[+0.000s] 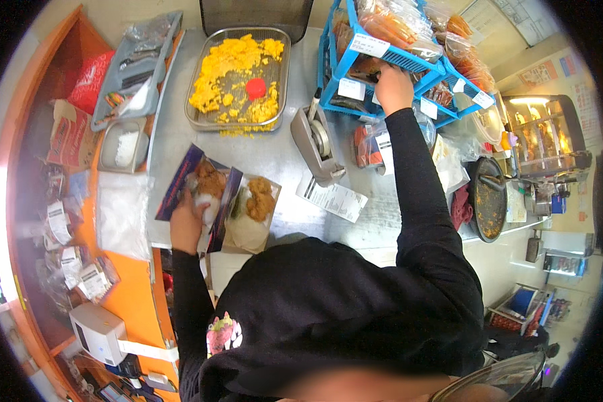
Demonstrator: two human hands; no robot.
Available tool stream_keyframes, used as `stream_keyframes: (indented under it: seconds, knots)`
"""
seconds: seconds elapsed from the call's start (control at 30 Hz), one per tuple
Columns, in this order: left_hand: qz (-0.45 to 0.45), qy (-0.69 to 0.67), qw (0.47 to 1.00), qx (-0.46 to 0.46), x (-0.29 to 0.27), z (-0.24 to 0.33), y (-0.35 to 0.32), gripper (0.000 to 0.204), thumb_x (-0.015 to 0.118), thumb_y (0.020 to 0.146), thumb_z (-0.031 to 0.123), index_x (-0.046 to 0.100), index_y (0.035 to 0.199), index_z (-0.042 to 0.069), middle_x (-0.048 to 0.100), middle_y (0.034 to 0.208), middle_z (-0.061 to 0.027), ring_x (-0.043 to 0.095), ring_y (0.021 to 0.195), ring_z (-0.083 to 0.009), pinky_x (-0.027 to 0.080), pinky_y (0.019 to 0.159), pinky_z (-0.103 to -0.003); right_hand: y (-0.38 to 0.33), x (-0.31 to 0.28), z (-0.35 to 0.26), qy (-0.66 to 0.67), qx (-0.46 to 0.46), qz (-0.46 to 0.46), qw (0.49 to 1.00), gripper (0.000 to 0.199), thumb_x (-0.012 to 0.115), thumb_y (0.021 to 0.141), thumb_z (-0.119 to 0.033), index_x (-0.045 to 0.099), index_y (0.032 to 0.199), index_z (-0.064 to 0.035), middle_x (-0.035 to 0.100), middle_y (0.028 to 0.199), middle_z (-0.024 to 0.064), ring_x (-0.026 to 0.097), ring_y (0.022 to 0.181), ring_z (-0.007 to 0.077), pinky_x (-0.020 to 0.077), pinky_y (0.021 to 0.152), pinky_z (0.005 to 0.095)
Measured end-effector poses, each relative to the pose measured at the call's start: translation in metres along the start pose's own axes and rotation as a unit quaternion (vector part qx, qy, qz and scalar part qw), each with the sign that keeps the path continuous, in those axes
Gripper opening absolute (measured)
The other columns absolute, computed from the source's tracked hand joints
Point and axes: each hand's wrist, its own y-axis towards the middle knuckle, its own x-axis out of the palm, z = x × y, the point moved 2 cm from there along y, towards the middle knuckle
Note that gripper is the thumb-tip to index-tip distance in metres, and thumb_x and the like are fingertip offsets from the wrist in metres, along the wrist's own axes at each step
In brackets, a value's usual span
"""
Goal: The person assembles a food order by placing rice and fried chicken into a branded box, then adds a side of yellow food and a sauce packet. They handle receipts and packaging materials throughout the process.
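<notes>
My left hand (186, 225) grips the near-left side of a dark takeaway box (175, 182), its fingers at the rim. Inside the box lie a piece of fried chicken (210, 179) and a white rounded portion that looks like rice. Beside it stands a second, paler box (235, 236) with fried chicken (259, 199) and another white portion. At the far right my right hand (394, 88) reaches into a compartment of the stacked blue plastic baskets (323, 94). Its fingertips are hidden among dark packets there, so what they touch cannot be made out.
A metal tray (285, 87) of yellow scrambled egg, with a red round object (255, 88), stands at the back. Nearer are a grey tape dispenser (318, 144) and a printed slip (331, 197). A blue-grey cutlery tray (157, 79) is at left, a dark pan (487, 201) at right.
</notes>
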Motion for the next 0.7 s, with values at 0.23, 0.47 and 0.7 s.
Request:
stream_keyframes:
  seconds: [0.23,0.47,0.7]
  knots:
    - [0.103,-0.110,0.988,-0.024,-0.047,0.025,-0.039,0.022,0.061,0.093,0.017,0.068,0.097,-0.004,0.068,0.094,-0.0216,0.067,0.084,-0.0366,0.051,0.073,-0.038,0.011,0.026,0.009,-0.070,0.063,-0.038,0.995,0.015,0.059,0.079,-0.015,0.073,0.081,-0.0088,0.071,0.086,0.0140,0.064,0.089,0.0361,0.0549,0.073,0.0463]
    - [0.179,-0.157,0.971,-0.031,-0.059,0.048,-0.052,0.020,0.061,0.095,0.015,0.067,0.094,-0.004,0.068,0.086,-0.0184,0.067,0.076,-0.0281,0.050,0.070,-0.033,0.011,0.019,0.009,-0.032,0.058,-0.036,0.997,0.016,0.057,0.080,-0.014,0.072,0.074,-0.0104,0.070,0.078,0.0147,0.069,0.076,0.0329,0.0562,0.063,0.0433]
    - [0.199,-0.186,0.962,-0.033,-0.059,0.053,-0.066,0.021,0.061,0.095,0.015,0.067,0.094,-0.005,0.069,0.085,-0.0169,0.067,0.077,-0.0224,0.050,0.070,-0.032,-0.001,0.005,0.015,-0.027,-0.012,-0.021,0.999,0.014,0.057,0.082,-0.013,0.070,0.081,-0.0120,0.068,0.080,0.0119,0.068,0.074,0.0313,0.0543,0.064,0.0437]
